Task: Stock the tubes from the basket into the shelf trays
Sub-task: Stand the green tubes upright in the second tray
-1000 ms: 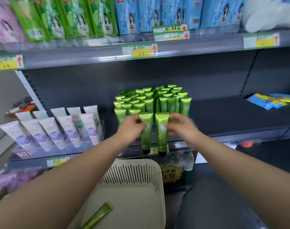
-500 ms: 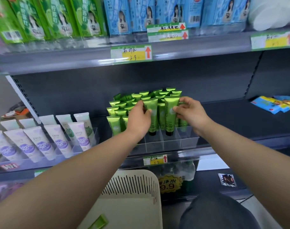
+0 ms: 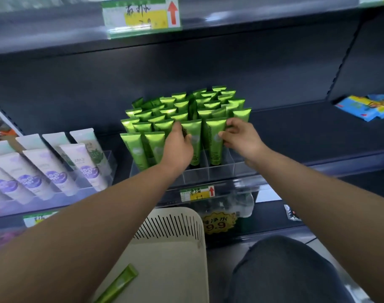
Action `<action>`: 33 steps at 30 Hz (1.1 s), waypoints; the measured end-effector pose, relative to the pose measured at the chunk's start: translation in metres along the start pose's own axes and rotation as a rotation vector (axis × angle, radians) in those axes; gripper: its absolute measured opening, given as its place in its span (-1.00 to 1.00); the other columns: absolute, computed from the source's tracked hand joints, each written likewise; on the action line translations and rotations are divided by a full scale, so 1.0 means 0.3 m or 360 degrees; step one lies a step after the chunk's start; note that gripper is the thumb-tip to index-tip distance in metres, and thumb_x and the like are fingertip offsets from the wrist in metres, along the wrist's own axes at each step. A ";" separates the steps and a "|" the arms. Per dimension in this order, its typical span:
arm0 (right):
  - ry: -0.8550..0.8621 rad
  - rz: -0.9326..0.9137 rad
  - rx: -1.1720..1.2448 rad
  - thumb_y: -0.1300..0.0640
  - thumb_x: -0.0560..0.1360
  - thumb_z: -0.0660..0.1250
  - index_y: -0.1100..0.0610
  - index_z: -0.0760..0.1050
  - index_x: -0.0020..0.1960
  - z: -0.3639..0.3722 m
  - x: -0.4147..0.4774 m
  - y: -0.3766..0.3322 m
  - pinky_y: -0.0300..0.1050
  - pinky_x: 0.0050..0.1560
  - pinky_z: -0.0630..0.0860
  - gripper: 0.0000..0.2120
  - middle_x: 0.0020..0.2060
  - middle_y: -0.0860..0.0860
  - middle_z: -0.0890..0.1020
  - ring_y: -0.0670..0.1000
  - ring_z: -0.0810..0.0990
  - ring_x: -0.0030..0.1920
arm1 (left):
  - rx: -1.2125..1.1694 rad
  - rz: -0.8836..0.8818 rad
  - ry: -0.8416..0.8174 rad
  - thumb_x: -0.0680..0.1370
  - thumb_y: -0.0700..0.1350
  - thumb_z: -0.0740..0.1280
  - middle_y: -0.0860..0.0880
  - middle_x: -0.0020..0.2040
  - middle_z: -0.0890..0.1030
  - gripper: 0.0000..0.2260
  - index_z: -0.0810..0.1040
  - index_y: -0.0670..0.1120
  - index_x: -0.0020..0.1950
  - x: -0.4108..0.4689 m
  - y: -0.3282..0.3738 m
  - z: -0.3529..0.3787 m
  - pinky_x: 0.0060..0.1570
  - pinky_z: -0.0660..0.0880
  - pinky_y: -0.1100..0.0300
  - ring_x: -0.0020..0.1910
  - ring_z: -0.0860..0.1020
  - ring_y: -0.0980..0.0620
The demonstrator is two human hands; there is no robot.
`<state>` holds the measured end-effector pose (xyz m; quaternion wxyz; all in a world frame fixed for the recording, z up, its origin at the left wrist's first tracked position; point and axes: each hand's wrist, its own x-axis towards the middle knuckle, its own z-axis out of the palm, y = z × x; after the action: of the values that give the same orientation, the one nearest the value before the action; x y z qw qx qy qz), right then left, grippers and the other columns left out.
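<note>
The left hand (image 3: 178,147) curled round one green tube (image 3: 195,133) and the right hand (image 3: 241,138) pinched, with bent fingertips, the edge of a second tube (image 3: 215,138), both cap-down in the tray's (image 3: 221,173) front slots, seemingly to seat them straight, while a last tube (image 3: 119,285) lay in the basket (image 3: 175,248).

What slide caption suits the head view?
Left hand and right hand each hold a glossy green plastic tube upright in the clear plastic shelf tray.
</note>
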<state>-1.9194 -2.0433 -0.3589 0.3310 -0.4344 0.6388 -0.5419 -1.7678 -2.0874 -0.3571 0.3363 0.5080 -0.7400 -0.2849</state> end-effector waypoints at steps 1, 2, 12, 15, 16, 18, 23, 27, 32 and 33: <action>-0.0011 0.0011 0.0004 0.27 0.47 0.36 0.07 0.39 0.04 0.002 0.001 0.006 0.10 0.22 0.49 -0.77 -0.06 0.08 0.54 0.11 0.55 0.09 | -0.0015 -0.0005 -0.0030 0.63 -0.17 0.13 -0.13 0.00 0.52 -0.66 0.22 -0.22 0.39 -0.001 -0.006 0.006 -0.22 0.39 0.19 -0.12 0.49 -0.03; -0.0015 0.0020 0.0013 0.26 0.47 0.36 0.06 0.39 0.06 0.004 0.004 0.011 0.08 0.22 0.49 -0.76 -0.08 0.06 0.55 0.10 0.55 0.08 | -0.0036 -0.0012 -0.0052 0.63 -0.17 0.13 -0.15 0.04 0.53 -0.65 0.21 -0.22 0.40 -0.001 -0.011 0.012 -0.24 0.39 0.21 -0.15 0.48 0.01; 0.0045 -0.0044 0.0023 0.29 0.52 0.28 0.11 0.40 0.07 0.025 0.000 0.014 -0.07 0.10 0.49 -0.83 -0.13 -0.03 0.51 0.00 0.50 0.00 | -0.0225 -0.0023 -0.0028 0.63 -0.21 0.13 -0.04 -0.09 0.49 -0.64 0.19 -0.15 0.42 0.011 -0.035 0.027 -0.36 0.36 0.32 -0.30 0.41 0.17; 0.0050 -0.0093 0.0023 0.30 0.52 0.29 0.13 0.44 0.13 0.020 0.000 -0.006 -0.35 -0.10 0.45 -0.79 -0.10 -0.06 0.52 -0.07 0.50 -0.02 | -0.0293 0.0006 0.0009 0.62 -0.22 0.15 0.04 -0.27 0.41 -0.68 0.26 -0.12 0.37 0.013 -0.021 0.014 -0.50 0.33 0.44 -0.37 0.39 0.15; 0.0051 -0.0108 0.0020 0.30 0.52 0.29 0.14 0.44 0.16 0.019 0.000 -0.014 -0.40 -0.14 0.43 -0.77 -0.06 -0.03 0.52 -0.08 0.50 -0.01 | -0.0316 0.0009 0.0017 0.62 -0.23 0.15 0.05 -0.27 0.41 -0.69 0.28 -0.12 0.36 0.013 -0.011 0.008 -0.51 0.31 0.45 -0.38 0.38 0.15; 0.0060 -0.0147 0.0002 0.32 0.51 0.28 0.16 0.43 0.20 0.021 0.000 -0.033 -0.40 -0.15 0.44 -0.72 0.03 0.02 0.53 -0.06 0.50 0.04 | -0.0324 0.0037 0.0024 0.61 -0.23 0.16 0.02 -0.10 0.50 -0.69 0.28 -0.13 0.36 0.013 0.013 -0.003 -0.48 0.32 0.49 -0.33 0.40 0.18; 0.0089 -0.0389 -0.0293 0.36 0.48 0.28 0.20 0.41 0.27 0.030 -0.021 -0.086 -0.36 0.11 0.34 -0.63 0.17 0.04 0.52 0.00 0.48 0.23 | -0.0145 0.0150 0.0053 0.60 -0.25 0.17 -0.08 0.39 0.37 -0.62 0.25 -0.16 0.42 0.008 0.080 -0.042 0.09 0.28 0.45 0.24 0.43 0.03; 0.0109 -0.0522 -0.0731 0.26 0.47 0.30 0.11 0.35 0.37 0.027 -0.057 -0.138 -0.36 0.11 0.26 -0.53 0.34 0.06 0.40 0.04 0.42 0.28 | 0.0120 0.0271 0.0068 0.59 -0.26 0.17 -0.14 0.42 0.34 -0.58 0.24 -0.17 0.45 -0.015 0.122 -0.092 0.33 0.30 0.14 0.32 0.41 -0.12; -0.0063 -0.0519 -0.1331 0.06 0.49 0.29 0.02 0.08 0.51 0.049 -0.123 -0.194 -0.05 0.48 0.00 -0.34 0.52 0.06 0.06 0.09 0.01 0.51 | 0.0570 0.0503 0.0039 0.57 -0.29 0.15 -0.18 0.46 0.27 -0.54 0.20 -0.19 0.47 -0.054 0.130 -0.160 0.47 0.06 0.10 0.48 0.15 -0.11; -0.0077 -0.0503 -0.1403 0.02 0.49 0.27 -0.01 0.03 0.52 0.055 -0.137 -0.202 0.00 0.50 -0.05 -0.31 0.53 0.04 0.00 0.09 -0.05 0.52 | 0.0679 0.0519 0.0024 0.56 -0.27 0.15 -0.15 0.48 0.23 -0.52 0.17 -0.17 0.49 -0.064 0.126 -0.174 0.48 0.04 0.04 0.50 0.09 -0.11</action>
<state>-1.8763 -2.0146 -0.3048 0.0430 -0.6380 0.7263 -0.2523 -1.7428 -2.0614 -0.3003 0.2686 0.4436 -0.8528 -0.0608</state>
